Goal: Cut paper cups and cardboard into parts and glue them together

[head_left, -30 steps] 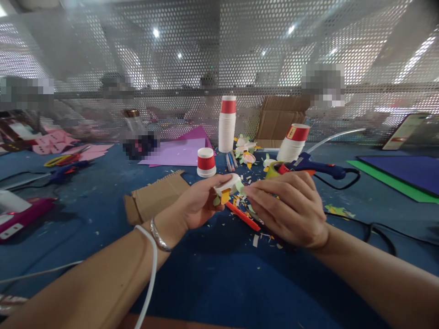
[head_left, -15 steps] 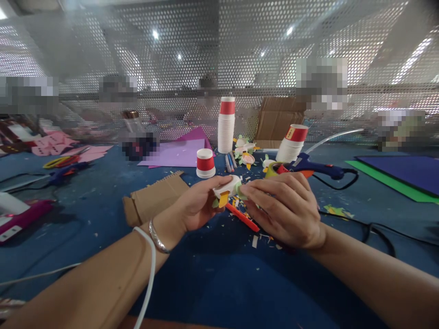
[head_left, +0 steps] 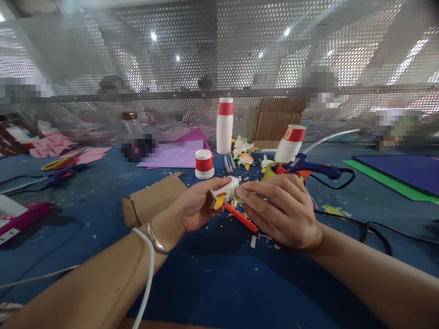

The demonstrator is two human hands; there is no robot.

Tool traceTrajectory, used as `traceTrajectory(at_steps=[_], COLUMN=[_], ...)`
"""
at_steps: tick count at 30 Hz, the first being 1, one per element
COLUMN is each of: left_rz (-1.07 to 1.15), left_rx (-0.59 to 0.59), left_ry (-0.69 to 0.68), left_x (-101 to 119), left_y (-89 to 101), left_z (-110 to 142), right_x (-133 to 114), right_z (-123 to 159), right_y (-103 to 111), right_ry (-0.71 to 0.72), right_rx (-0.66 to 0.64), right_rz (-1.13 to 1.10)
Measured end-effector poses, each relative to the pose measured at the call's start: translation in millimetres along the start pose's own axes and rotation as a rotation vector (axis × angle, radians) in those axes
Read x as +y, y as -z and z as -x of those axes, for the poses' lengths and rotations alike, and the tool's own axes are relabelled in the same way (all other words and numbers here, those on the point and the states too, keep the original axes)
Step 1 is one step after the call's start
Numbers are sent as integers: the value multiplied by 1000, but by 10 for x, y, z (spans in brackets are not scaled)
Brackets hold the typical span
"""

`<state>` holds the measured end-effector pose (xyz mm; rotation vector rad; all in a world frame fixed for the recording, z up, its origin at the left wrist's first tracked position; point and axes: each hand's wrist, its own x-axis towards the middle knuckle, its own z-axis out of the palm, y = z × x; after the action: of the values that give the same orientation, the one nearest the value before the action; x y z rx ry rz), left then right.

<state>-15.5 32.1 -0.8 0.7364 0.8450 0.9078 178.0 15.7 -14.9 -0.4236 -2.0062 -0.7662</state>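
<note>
My left hand [head_left: 197, 205] is closed round a small white paper-cup craft piece [head_left: 226, 188] with a yellow paper tab and pale green bits stuck to it. It holds the piece a little above the blue table [head_left: 222, 283]. My right hand [head_left: 279, 210] meets it from the right, fingertips pinching the green part on the piece's side. A red-orange stick [head_left: 242, 218] lies on the table just under both hands among paper scraps.
A blue glue gun [head_left: 315, 168] with its black cord lies behind my right hand, beside a tape roll [head_left: 272, 170]. Farther back are stacked red-and-white cups [head_left: 224, 125], a single upturned cup [head_left: 204, 163], finished paper flowers [head_left: 244, 153], torn cardboard [head_left: 154, 198], purple paper [head_left: 178, 153] and a perforated metal screen.
Both hands stay joined on the craft piece. My right fingertips have pressed closer onto its side, and the piece has turned slightly.
</note>
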Motion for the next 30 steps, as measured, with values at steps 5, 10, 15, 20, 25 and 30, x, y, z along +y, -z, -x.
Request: traceTrajectory(at_steps=[5,10,15,20,25,30], left_rz=[-13,6,22,42,60,67], left_rx=[34,-2,-8,-4,-15,-32], left_ry=[19,13,20,14,13,6], left_x=[2,0,-1,2,10,9], left_y=[-1,7,18,12,7,2], left_z=[2,6,5,11,21,15], right_x=[2,-6,-21,-25,-20,-24], right_z=[0,12,10,15,26,30], right_y=[-8,-31,-32,-29,-40,-49], right_ry=[8,-1,-2,-12,-11,-16], right_rx=[8,24,26,15,47,44], right_rz=[24,43,57,59,41,25])
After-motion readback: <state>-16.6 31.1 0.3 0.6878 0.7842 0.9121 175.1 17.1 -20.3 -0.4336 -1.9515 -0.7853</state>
